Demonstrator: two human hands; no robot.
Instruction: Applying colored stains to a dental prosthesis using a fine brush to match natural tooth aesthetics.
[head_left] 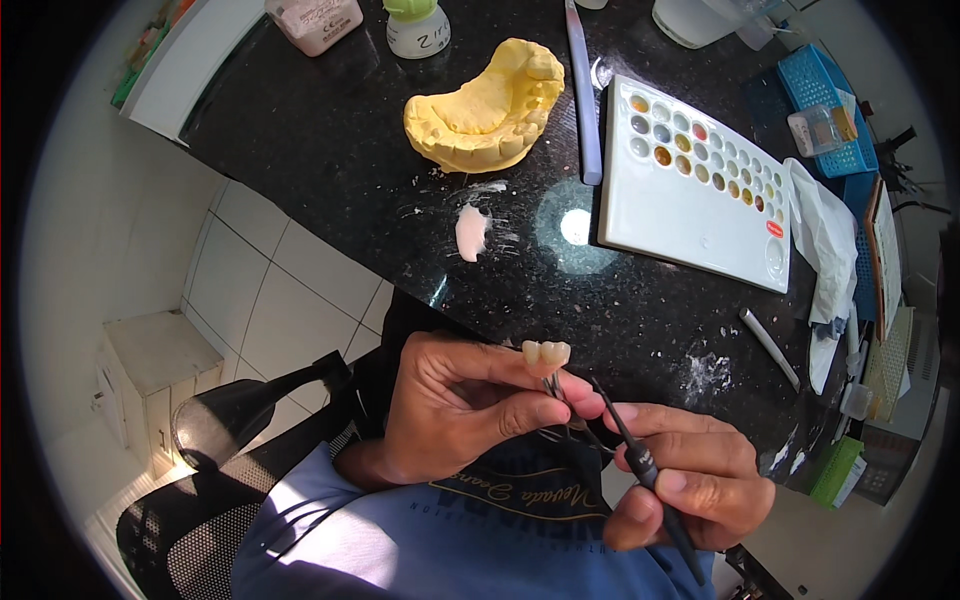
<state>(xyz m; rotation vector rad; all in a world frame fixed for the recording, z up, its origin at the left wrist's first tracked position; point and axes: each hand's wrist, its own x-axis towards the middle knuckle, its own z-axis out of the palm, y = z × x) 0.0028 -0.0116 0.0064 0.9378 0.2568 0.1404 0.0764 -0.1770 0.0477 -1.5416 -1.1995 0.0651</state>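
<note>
Across the dark counter (350, 225), your biggest item is the white paint tray (690, 235), its small wells dotted with colour; it looks stiff and smooth, best lifted by its edges. Nearer you, your two hands work close together beyond the counter's near edge. Your left hand (450, 395) is closed in a pinch and your right hand (705, 475) is curled as if round a pen — neither is spread. Farther up the counter sits the yellow plaster model (485, 115), probably rigid and fairly heavy for its size, likely to chip along its tooth row, so cup it by the thick base. Between your right thumb and fingers you pinch a slim black tool (643, 466), likely light and stiff; it looks like a brush, but its tip is too fine to tell. Your left thumb and finger press on thin metal tweezers (556, 388), with the lower end partly hidden. At the top of those tweezers, just past your fingertips, is the smallest piece: a short row of false teeth (546, 354). Expect it to be light, hard, glossy and brittle — slippery if wet — so keep your hold on the metal below and leave the tooth faces untouched.
</note>
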